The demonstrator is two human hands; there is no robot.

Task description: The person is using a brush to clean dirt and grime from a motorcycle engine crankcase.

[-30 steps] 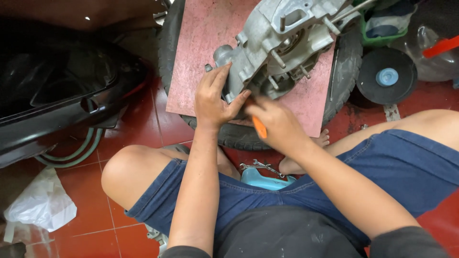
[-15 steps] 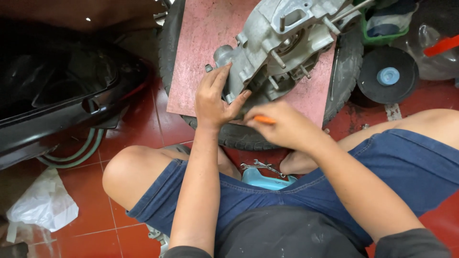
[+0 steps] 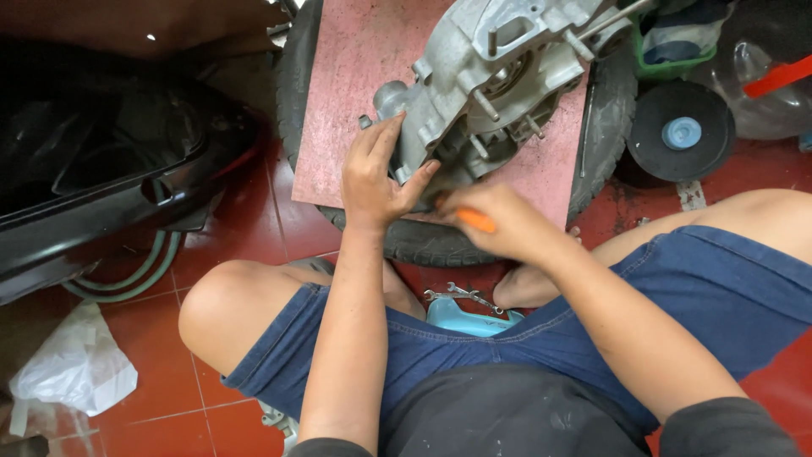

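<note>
Left hand [image 3: 376, 178] lies flat, fingers spread and pressed against the lower left edge of a grey cast-metal engine casing [image 3: 482, 85], thumb stretched toward the casing's underside. Right hand [image 3: 499, 222] is curled in a fist round an orange-handled tool [image 3: 475, 220]; only a short piece of the orange handle shows between the fingers, and the working tip is hidden under the casing edge, so its kind cannot be told. The two hands sit just beside each other, the left thumb near the right knuckles. The casing rests tilted on a reddish-pink board [image 3: 355, 101], which lies across a black tyre [image 3: 423, 241] on the red tiled floor [image 3: 161, 338]. The person sits low with knees apart, in blue denim shorts [image 3: 677, 288]. Between the legs, on the floor, lie a light blue object [image 3: 465, 315] and a small metal spanner [image 3: 461, 294] touching it. To the left: a glossy black body panel [image 3: 93, 178] and a crumpled white plastic bag [image 3: 72, 368]. Upper right: a black disc with a pale blue centre [image 3: 681, 131], beside the tyre.
</note>
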